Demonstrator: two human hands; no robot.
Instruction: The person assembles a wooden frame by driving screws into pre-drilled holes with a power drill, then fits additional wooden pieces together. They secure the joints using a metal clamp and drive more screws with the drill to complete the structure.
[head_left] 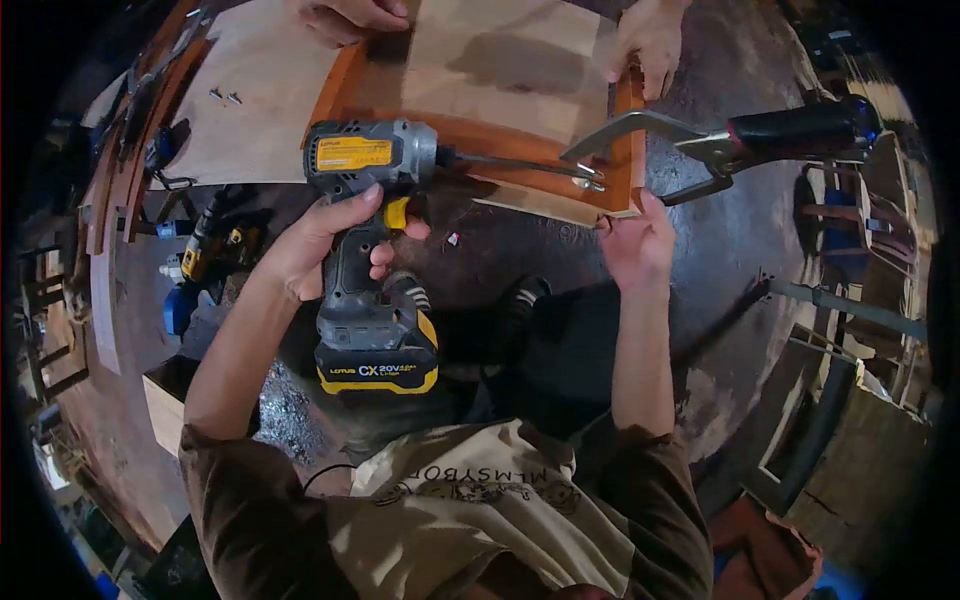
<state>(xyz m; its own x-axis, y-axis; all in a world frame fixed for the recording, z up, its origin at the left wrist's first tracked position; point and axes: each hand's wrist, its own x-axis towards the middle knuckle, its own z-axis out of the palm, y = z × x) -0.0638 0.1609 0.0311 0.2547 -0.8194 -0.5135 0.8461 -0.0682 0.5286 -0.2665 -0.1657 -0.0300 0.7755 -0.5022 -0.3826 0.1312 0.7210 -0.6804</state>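
My left hand [325,245] grips the handle of a grey and yellow cordless drill [372,230], its long bit pointing right at the near edge of an orange wooden frame [625,150] with a pale plywood panel [505,50]. My right hand [635,240] presses against the frame's near right corner, thumb on the edge. A locking clamp [720,145] with a black handle bites that same corner.
Another person's two hands [650,40] hold the frame's far side. Loose screws [225,97] lie on a plywood sheet [240,110] at left. More drills [205,250] rest on the floor at left. Metal frames and chairs [845,210] stand at right.
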